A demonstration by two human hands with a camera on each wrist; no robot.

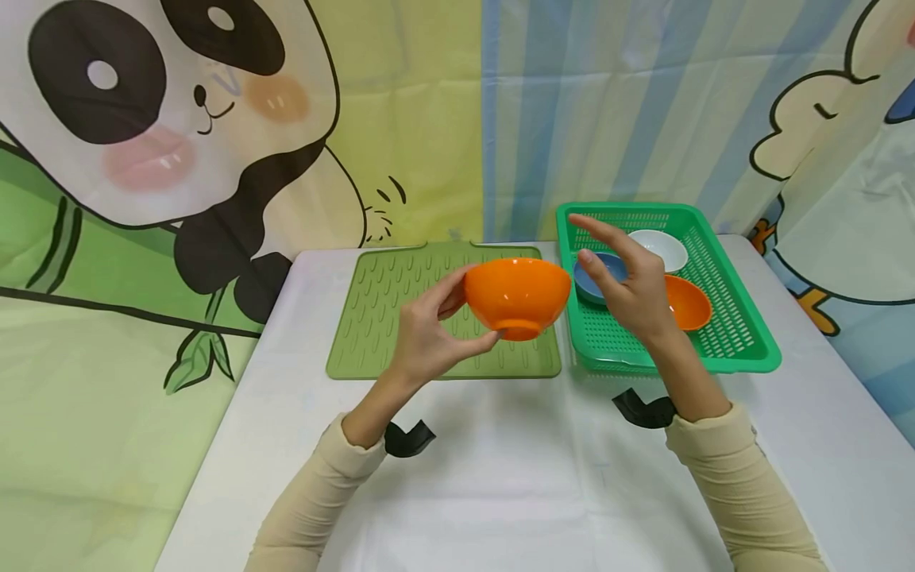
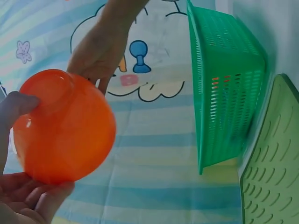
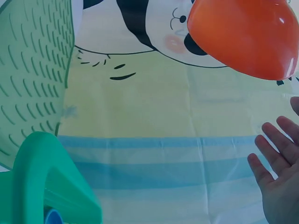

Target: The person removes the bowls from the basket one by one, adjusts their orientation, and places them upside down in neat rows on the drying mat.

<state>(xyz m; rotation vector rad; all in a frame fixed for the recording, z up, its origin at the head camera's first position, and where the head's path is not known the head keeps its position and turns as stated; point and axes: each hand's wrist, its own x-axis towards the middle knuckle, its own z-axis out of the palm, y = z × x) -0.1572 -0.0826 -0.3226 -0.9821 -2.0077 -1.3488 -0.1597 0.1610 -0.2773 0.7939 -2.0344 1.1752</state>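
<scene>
An orange bowl (image 1: 518,294) is held up off the table, upright with its foot downward. My left hand (image 1: 436,334) grips it from the left, thumb at the foot and fingers along the side; in the left wrist view the thumb presses near the foot ring. Apart from the bowl, my right hand (image 1: 632,290) hangs over the green basket (image 1: 743,318) with its fingers extended. The right wrist view shows that hand's spread fingers (image 3: 275,149) below the bowl, holding nothing. Inside the basket are a blue bowl (image 1: 589,286), a white bowl (image 1: 661,248) and another orange bowl (image 1: 689,306), partly hidden.
A green ridged drying mat (image 1: 386,318) lies behind the held bowl, left of the basket. Both rest on a white-covered table (image 1: 500,477). Printed curtains (image 1: 429,119) hang behind the table and along its sides.
</scene>
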